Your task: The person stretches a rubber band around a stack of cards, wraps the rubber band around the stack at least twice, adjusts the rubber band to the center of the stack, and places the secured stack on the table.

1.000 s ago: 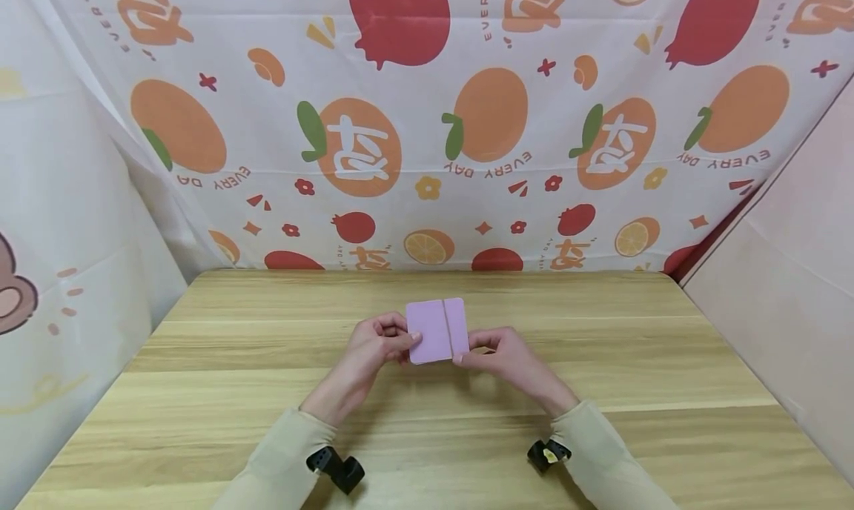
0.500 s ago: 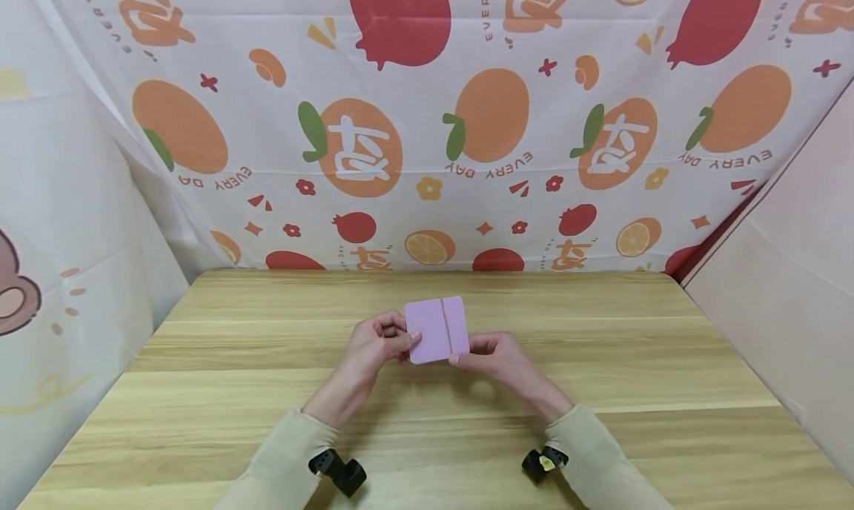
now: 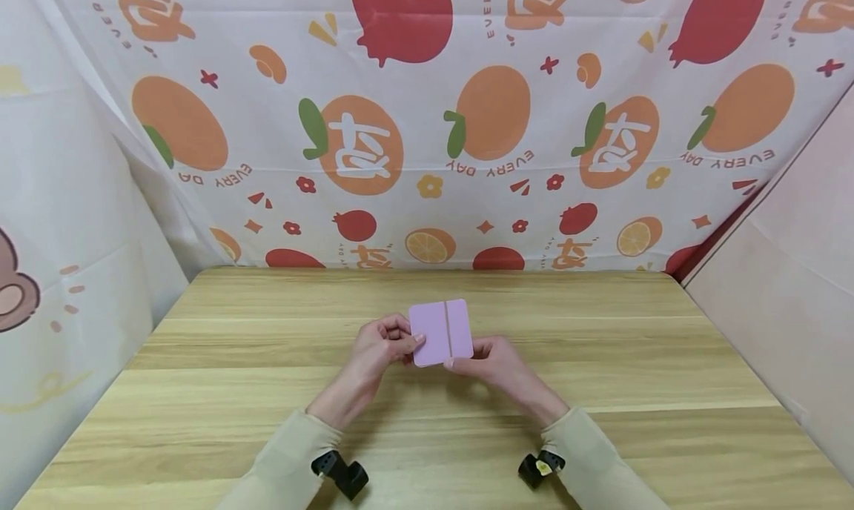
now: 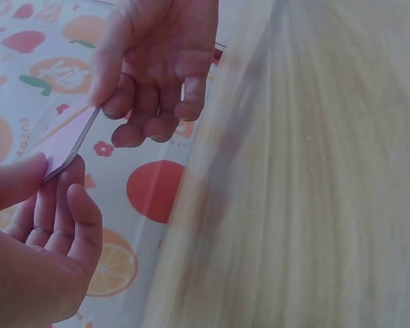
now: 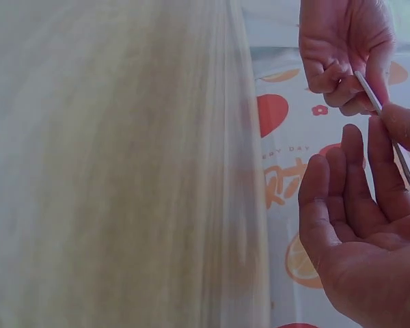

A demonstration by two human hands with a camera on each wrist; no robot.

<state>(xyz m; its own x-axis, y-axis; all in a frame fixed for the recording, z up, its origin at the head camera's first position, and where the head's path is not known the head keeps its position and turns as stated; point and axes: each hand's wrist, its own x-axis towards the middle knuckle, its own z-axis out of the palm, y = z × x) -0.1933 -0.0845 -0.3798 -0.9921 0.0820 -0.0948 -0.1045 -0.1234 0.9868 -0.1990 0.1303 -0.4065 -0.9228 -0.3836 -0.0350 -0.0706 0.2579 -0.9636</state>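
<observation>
A small, thin, lilac square notebook (image 3: pixel 430 336) with rounded corners is held up above the table in the head view. One narrow tan band (image 3: pixel 448 328) crosses its cover, right of the middle. My left hand (image 3: pixel 380 347) pinches the left edge, thumb on the cover and fingers behind. From the right, my right hand (image 3: pixel 500 365) pinches the lower right part, its thumb tip at the band's lower end. Both wrist views show the notebook (image 4: pixel 70 143) nearly edge-on between thumbs and fingers. What the fingers touch on its back is hidden.
Beneath the hands lies a wood-grain table (image 3: pixel 233 391). A fruit-print cloth (image 3: pixel 427 124) hangs behind its far edge, with pale cloths (image 3: pixel 800 273) at the sides. Black wrist cameras (image 3: pixel 340 474) sit on both sleeves.
My right hand and forearm have shifted slightly left, its thumb sliding along the notebook's lower edge. The band's lower end has moved a little left, and the band looks straighter.
</observation>
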